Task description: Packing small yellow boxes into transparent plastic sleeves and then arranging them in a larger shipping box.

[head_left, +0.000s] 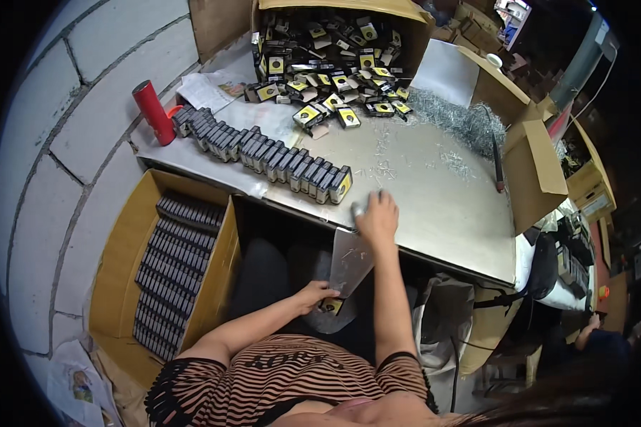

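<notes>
My left hand (316,294) is closed at lap level on a small black-and-yellow box (331,304), beside a translucent plastic piece (349,260) hanging below the table edge. My right hand (376,217) reaches onto the metal tabletop (449,228) near its front edge, fingers curled over a small grey object that they partly hide. Just left of it stands a long curved row of small dark boxes (278,160), the nearest showing a yellow face.
An open carton (105,292) of packed dark boxes stands left. Loose yellow-black boxes (349,114) spill from a carton behind. A red cylinder (153,114), metal shavings (463,132) and cardboard flaps (534,171) surround the workspace. A co-worker's hand (592,324) shows far right.
</notes>
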Demonstrator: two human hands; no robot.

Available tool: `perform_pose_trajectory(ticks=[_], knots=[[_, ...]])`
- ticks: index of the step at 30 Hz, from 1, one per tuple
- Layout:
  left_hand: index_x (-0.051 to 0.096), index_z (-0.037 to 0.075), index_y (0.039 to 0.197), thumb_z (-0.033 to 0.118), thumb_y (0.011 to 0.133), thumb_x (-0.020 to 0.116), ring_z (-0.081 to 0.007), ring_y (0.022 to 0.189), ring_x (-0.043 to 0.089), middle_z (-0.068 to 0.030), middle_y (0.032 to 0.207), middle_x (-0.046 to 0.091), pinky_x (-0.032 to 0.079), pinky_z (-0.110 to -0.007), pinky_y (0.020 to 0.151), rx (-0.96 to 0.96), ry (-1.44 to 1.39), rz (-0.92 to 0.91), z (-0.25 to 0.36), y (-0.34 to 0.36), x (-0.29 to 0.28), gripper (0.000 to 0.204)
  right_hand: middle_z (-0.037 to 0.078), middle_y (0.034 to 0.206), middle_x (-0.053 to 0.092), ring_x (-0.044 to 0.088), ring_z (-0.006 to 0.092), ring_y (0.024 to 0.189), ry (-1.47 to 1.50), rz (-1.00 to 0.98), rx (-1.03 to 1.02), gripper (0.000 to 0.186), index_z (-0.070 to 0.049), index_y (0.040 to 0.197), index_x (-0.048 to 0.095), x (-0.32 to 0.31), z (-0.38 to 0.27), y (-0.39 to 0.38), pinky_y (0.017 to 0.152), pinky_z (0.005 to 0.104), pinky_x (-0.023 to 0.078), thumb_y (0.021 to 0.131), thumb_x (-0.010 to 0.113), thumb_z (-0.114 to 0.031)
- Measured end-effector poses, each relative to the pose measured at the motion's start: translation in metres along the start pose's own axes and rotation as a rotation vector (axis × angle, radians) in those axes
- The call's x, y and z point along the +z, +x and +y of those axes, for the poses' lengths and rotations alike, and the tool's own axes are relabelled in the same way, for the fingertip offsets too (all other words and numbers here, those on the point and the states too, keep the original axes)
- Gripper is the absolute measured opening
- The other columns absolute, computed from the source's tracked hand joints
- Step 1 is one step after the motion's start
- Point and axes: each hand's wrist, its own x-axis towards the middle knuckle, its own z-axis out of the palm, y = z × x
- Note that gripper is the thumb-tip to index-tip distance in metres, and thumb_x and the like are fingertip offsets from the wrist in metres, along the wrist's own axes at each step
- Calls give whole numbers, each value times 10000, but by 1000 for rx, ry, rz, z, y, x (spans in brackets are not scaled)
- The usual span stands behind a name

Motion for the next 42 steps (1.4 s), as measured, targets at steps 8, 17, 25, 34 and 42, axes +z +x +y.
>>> perform_pose_trajectory(ticks=[8, 17, 25, 34, 42], knots=[[619, 29, 1186, 137, 821, 717, -128, 829, 643, -48, 980, 681, 538, -262, 690, 28, -220, -23, -14, -11, 2, 393, 245, 1411, 406, 348, 408, 1333, 19, 8, -126, 539, 14, 1306, 472, 3, -4, -64, 1094, 489, 286, 847, 613, -232], [568, 12, 1250, -32, 780, 695, -123, 931, 627, -57, 1081, 656, 526, -262, 801, 135, -194, -255, -5, -13, -15, 489, 184, 1305, 536, 511, 352, 1220, 466, -209, -199, 566, -31, 1276, 532, -62, -11, -148, 990, 379, 444, 740, 515, 150], [623, 2, 1159, -96, 748, 675, -115, 901, 626, -40, 1009, 667, 513, -260, 808, 56, 175, -232, -23, -9, -26, 426, 212, 1045, 654, 632, 368, 983, 504, -543, -51, 344, -11, 1089, 648, -6, -12, -185, 869, 402, 498, 770, 543, 67], [565, -75, 1182, -12, 856, 645, -104, 830, 638, -87, 978, 677, 518, -228, 727, 544, 19, 116, 30, -76, -9, 342, 101, 1112, 652, 629, 156, 897, 856, -477, 97, 685, -78, 1390, 444, -56, 2, -158, 773, 292, 502, 784, 762, -116], [501, -80, 1262, 160, 838, 731, -146, 914, 644, -133, 1061, 666, 544, -275, 787, 833, 435, 57, 80, -112, 12, 538, 101, 1160, 614, 604, 145, 986, 1255, -351, 111, 661, -39, 1407, 405, -50, -29, -138, 858, 276, 483, 831, 719, -115]])
